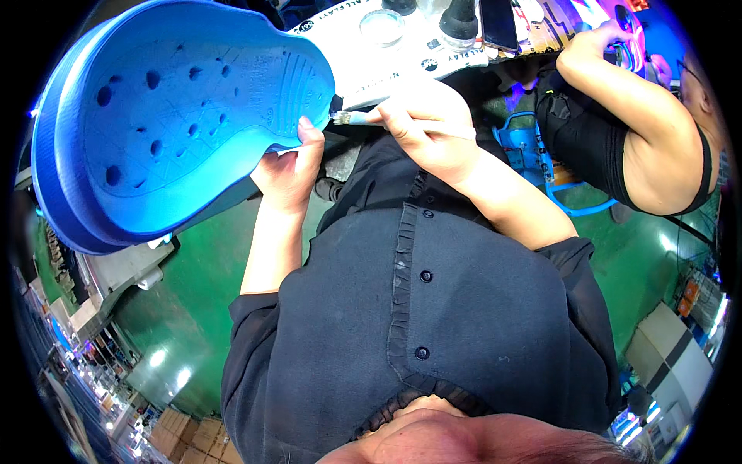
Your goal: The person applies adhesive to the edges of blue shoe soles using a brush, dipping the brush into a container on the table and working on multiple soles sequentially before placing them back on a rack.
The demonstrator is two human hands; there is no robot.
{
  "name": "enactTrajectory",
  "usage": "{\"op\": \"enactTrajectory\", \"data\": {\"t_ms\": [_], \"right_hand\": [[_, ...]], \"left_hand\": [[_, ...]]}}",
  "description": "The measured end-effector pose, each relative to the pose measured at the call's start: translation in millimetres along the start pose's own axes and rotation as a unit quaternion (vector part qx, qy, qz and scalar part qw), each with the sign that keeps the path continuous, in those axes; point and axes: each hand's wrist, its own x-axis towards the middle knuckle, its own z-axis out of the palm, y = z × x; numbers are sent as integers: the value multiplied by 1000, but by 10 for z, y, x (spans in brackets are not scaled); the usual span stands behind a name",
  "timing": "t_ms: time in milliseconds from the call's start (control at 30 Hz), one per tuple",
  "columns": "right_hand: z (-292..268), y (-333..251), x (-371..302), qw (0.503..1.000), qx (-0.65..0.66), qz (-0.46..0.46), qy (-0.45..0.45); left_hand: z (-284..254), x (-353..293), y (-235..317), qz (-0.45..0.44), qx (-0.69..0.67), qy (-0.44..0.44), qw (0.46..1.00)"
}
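A large blue foam shoe sole [209,100] with several holes in its wide end fills the upper left. My left hand [292,166] grips its edge near the narrow heel end, thumb on the upper face and fingers hidden underneath. In my right hand [433,127] is a small brush [355,117] with a pale handle. Its bristles are at the outer rim of the heel, and whether they touch it I cannot tell. Just beyond the bristles, a small dark piece [336,103] shows by the rim.
The white worktable [340,46] ahead carries a round clear dish [382,27], a dark-topped container [459,23] and a black phone-like slab [498,25]. On the right, a co-worker [649,116] handles something colourful beside a blue chair [522,147]. Cardboard boxes [193,437] stand lower left.
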Motion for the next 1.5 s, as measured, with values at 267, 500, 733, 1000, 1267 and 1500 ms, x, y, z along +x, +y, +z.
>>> {"op": "enactTrajectory", "data": {"t_ms": [267,500,733,1000,1267,1500], "right_hand": [[-5,-68,87,1000,4,19,-5],[-26,-10,109,997,-76,-21,15],[-92,105,-56,993,-11,114,36],[-87,51,-38,987,92,121,46],[-22,19,-6,994,52,51,87],[-174,44,-25,995,13,67,70]], "left_hand": [[2,0,5,-25,-20,27,999],[-68,110,91,-97,65,-39,992],[-51,123,83,-113,125,-58,984],[3,201,201,-138,66,-63,986],[153,163,287,-139,12,-64,988],[167,159,357,-139,20,-82,987]]}}
